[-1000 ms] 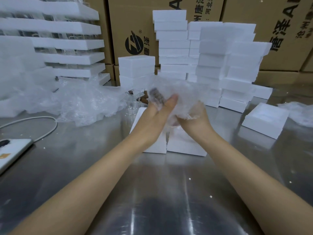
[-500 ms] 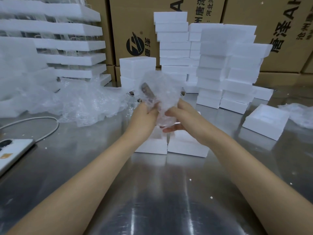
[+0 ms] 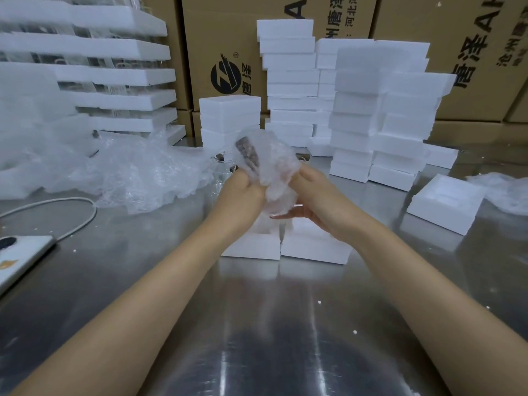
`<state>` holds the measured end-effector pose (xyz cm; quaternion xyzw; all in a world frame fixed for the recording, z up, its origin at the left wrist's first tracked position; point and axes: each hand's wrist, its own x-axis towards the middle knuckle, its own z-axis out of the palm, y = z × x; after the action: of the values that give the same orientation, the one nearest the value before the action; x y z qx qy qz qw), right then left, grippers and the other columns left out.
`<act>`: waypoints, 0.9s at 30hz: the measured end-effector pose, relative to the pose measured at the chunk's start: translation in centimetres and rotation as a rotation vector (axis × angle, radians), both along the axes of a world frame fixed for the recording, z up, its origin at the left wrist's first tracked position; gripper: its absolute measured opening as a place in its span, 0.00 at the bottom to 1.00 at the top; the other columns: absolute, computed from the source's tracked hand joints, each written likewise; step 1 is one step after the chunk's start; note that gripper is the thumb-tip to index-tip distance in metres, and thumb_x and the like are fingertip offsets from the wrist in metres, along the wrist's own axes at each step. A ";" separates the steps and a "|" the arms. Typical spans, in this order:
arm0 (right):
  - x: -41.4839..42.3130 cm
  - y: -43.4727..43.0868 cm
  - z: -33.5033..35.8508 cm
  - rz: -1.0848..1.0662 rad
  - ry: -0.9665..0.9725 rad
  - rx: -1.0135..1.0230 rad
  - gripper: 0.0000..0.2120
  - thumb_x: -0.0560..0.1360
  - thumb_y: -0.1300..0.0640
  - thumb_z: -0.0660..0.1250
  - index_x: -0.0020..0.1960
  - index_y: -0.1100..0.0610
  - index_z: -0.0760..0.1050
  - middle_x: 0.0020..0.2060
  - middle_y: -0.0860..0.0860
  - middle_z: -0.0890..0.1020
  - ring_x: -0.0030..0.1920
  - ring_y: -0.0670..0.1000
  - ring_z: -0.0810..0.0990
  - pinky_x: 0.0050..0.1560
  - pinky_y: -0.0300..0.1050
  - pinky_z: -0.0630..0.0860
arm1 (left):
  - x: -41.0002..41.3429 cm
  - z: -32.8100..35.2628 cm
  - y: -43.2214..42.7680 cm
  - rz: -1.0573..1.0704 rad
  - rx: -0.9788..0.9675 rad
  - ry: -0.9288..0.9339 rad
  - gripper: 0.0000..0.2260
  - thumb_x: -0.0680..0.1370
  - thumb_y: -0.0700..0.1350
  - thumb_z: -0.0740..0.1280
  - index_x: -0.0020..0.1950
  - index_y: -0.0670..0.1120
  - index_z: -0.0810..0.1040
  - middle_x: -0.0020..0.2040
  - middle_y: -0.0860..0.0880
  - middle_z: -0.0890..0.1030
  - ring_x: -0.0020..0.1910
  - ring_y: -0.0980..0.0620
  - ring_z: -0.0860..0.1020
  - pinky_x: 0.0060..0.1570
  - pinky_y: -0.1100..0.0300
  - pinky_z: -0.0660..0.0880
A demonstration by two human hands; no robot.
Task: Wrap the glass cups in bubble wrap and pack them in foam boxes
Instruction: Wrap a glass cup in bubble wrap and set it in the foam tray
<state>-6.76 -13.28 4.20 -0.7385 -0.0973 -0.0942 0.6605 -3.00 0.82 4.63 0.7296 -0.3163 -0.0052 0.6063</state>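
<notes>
**Current state.** The wrapped cup [image 3: 270,167] is held in the air above the middle of the bench [image 3: 257,324]. It is directly over two open foam boxes [image 3: 253,245] that lie side by side, touching. The left grip [image 3: 243,192] is clenched round the lower left of the bundle. The right grip [image 3: 314,200] grasps the opposite side, with the thumb pressed on the film and the fingers passing beneath it.

**Change.** One second ago the left fingers lay flat along the film, and the sheet spread wide between both hands. Now the film is gathered close round the glass and the bundle stands more upright. A dark patch [image 3: 247,154] seen through the film faces the upper left. Both grips have closed in toward each other.

**Meaning for the task.** Wrapping of this cup appears nearly complete, though the loose tail at the bottom probably still needs tucking. The likely next step is seating the bundle in one of the boxes below.

**Other items.** A bare glass cup [image 3: 218,170] stands behind the left grip, beside the loose bubble wrap [image 3: 137,172] toward the left edge. Foam stacks [image 3: 357,110] line the far edge.
</notes>
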 end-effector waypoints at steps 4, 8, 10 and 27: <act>-0.2 0.4 0.1 -0.050 -0.017 -0.058 0.14 0.79 0.49 0.63 0.62 0.52 0.75 0.48 0.46 0.84 0.47 0.48 0.84 0.41 0.43 0.81 | 0.4 -0.3 0.1 0.017 0.032 0.011 0.08 0.77 0.47 0.63 0.52 0.49 0.80 0.49 0.47 0.84 0.52 0.48 0.80 0.54 0.52 0.77; -0.3 0.4 0.0 -0.165 -0.111 -0.151 0.13 0.77 0.50 0.65 0.60 0.52 0.76 0.49 0.48 0.83 0.46 0.47 0.84 0.38 0.42 0.81 | 0.6 -0.2 0.3 -0.083 0.038 0.017 0.09 0.70 0.53 0.60 0.44 0.58 0.79 0.41 0.63 0.83 0.43 0.65 0.80 0.43 0.68 0.77; -0.2 0.2 -0.2 -0.211 -0.137 -0.176 0.13 0.77 0.50 0.65 0.60 0.52 0.77 0.48 0.48 0.82 0.44 0.46 0.84 0.37 0.41 0.81 | 0.7 -0.2 0.4 -0.132 0.016 0.069 0.10 0.68 0.47 0.60 0.44 0.58 0.79 0.42 0.63 0.83 0.44 0.66 0.80 0.49 0.63 0.78; -0.1 -0.2 -0.3 -0.496 -0.153 -0.419 0.15 0.74 0.62 0.65 0.60 0.53 0.75 0.46 0.50 0.82 0.40 0.44 0.80 0.29 0.27 0.70 | 0.3 -0.6 -0.1 -0.204 0.087 -0.136 0.22 0.75 0.57 0.59 0.60 0.45 0.79 0.56 0.52 0.82 0.57 0.55 0.79 0.61 0.56 0.73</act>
<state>-6.82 -13.50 3.88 -0.8503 0.0188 -0.2852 0.4420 -2.70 0.72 3.98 0.7178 -0.4288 -0.0313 0.5477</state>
